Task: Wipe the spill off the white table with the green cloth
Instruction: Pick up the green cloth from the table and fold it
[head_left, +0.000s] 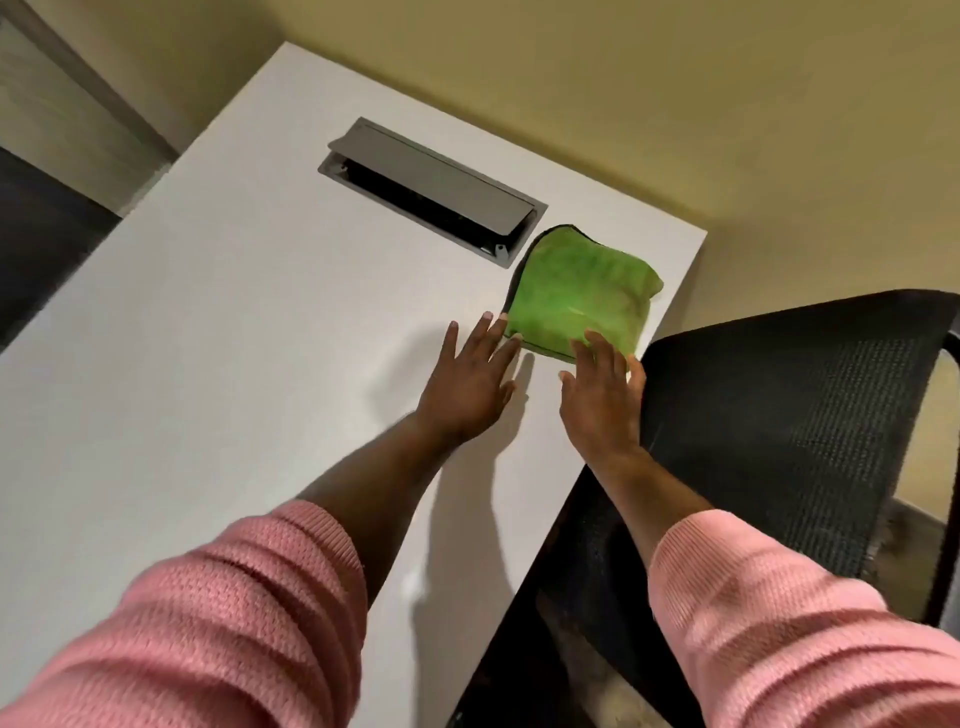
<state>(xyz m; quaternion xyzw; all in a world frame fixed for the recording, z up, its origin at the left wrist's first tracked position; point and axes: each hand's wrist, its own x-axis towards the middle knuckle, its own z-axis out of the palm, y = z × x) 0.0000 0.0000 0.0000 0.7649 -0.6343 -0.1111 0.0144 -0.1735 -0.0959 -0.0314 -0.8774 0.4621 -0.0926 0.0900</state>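
Fingers (597, 348) of your right hand (602, 400) spread flat on the near edge of the folded green cloth (582, 296), which lies just ahead at the white table (208, 338)'s far right corner; your left hand (467, 389), fingers splayed, touches its left corner.

My left grip (470, 384) and my right grip (602, 395) are both bare, with no rings, watch or gloves on them. My nails are short and pale at the tips. I wear a pink knitted jumper: its left sleeve (197, 623) and right sleeve (789, 623) show a fine ribbed weave running in rows, bunched into soft folds, and each ends in a cuff that leaves my forearm uncovered down to the wrist.
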